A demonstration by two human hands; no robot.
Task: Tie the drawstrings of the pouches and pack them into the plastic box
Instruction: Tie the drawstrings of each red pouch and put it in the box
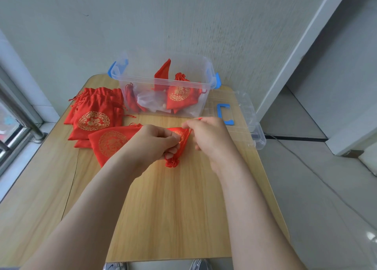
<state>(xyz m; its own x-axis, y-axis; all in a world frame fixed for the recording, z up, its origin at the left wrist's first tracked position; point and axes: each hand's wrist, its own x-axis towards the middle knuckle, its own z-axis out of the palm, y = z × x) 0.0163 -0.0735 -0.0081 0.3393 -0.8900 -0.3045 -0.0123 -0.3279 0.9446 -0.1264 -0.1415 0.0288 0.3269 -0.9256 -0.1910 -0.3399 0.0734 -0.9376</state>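
A red pouch (177, 147) with gold print lies bunched at the middle of the wooden table (173, 208). My left hand (155, 142) pinches its gathered neck. My right hand (210, 137) holds the thin red drawstring (200, 118), pulled up and to the right. Another flat red pouch (110, 143) lies just left of my left hand. A stack of several red pouches (93, 114) sits at the far left. The clear plastic box (142, 80) with blue latches stands at the back, with a few red pouches (179, 96) inside.
The box's clear lid (244, 118) with a blue handle lies at the table's right edge, partly overhanging. A wall rises right behind the box. A window sill and rail (18, 116) run along the left. Grey floor lies to the right.
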